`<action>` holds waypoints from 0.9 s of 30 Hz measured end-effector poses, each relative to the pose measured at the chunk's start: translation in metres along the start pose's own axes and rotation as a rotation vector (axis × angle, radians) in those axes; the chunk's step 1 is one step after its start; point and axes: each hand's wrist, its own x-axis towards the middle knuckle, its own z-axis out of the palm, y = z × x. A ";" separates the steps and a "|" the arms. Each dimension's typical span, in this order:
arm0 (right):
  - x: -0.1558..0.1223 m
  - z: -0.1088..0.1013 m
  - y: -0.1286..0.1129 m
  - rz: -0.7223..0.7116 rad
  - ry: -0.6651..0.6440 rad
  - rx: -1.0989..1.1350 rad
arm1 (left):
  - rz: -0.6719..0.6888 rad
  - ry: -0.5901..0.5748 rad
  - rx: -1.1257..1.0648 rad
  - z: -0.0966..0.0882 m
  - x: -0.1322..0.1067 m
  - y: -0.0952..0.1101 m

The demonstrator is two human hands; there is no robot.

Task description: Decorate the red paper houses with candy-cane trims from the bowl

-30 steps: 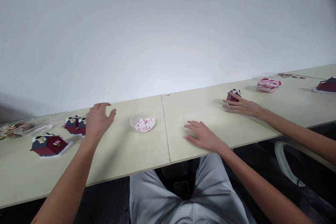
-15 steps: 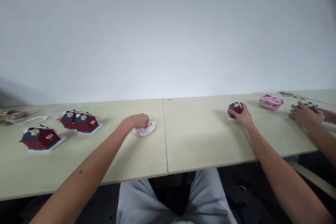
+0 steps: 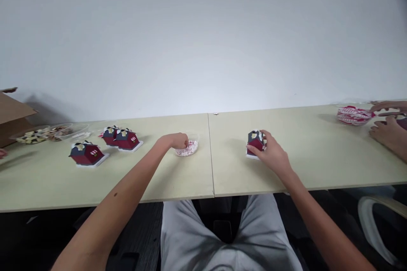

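My left hand [image 3: 178, 140] dips its closed fingers into a clear bowl [image 3: 187, 152] of small red-and-white pieces. Its fingertips are partly hidden, so what they pinch cannot be made out. To the right of the table seam, my right hand [image 3: 272, 152] grips a small dark-red model house [image 3: 254, 142] with a dark, white-trimmed roof and a white base. Thumb and fingers are around its sides, and it stands upright at the tabletop. Three similar houses are to the left: one model house [image 3: 86, 154] nearer me and two model houses [image 3: 127, 139] close together behind.
At the back left are clear containers [image 3: 65, 130] of small flat pieces and a cardboard box [image 3: 14, 112]. A red-and-white striped bundle [image 3: 354, 115] lies at the right, near a co-worker's hands [image 3: 389, 131]. Another person's hand [image 3: 2, 153] shows at the left edge.
My right hand has brought the house leftward, closer to the seam. My left hand stays at the bowl. The view has turned left, revealing the cardboard box and another person's hand.
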 end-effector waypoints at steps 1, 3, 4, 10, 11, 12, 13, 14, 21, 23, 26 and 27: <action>-0.006 0.004 -0.007 -0.024 -0.005 0.028 | 0.000 -0.006 0.000 0.000 -0.001 0.000; -0.015 0.012 -0.017 -0.060 -0.014 0.077 | -0.007 -0.023 -0.001 -0.002 -0.002 -0.002; -0.018 0.016 -0.020 -0.073 -0.017 0.099 | -0.011 -0.014 -0.008 -0.004 -0.003 -0.003; -0.027 0.027 -0.030 -0.145 -0.087 0.244 | 0.083 0.259 -0.242 -0.020 -0.022 0.016; -0.027 0.027 -0.030 -0.150 -0.096 0.265 | 0.145 0.338 -0.375 -0.018 -0.027 0.028; -0.028 0.027 -0.030 -0.151 -0.097 0.283 | 0.219 0.412 -0.519 -0.014 -0.031 0.044; -0.029 0.027 -0.029 -0.153 -0.095 0.297 | 0.298 0.470 -0.651 -0.006 -0.034 0.062; -0.029 0.027 -0.029 -0.155 -0.092 0.310 | 0.372 0.506 -0.748 0.004 -0.036 0.081; -0.031 0.026 -0.027 -0.193 -0.088 0.343 | 0.507 0.510 -1.026 0.086 -0.018 0.167; -0.031 0.026 -0.027 -0.188 -0.084 0.347 | 0.492 0.530 -1.059 0.096 -0.011 0.170; -0.030 0.026 -0.028 -0.185 -0.092 0.363 | 0.461 0.554 -1.034 0.103 -0.006 0.167; -0.031 0.025 -0.028 -0.185 -0.095 0.370 | 0.450 0.552 -1.018 0.104 -0.006 0.166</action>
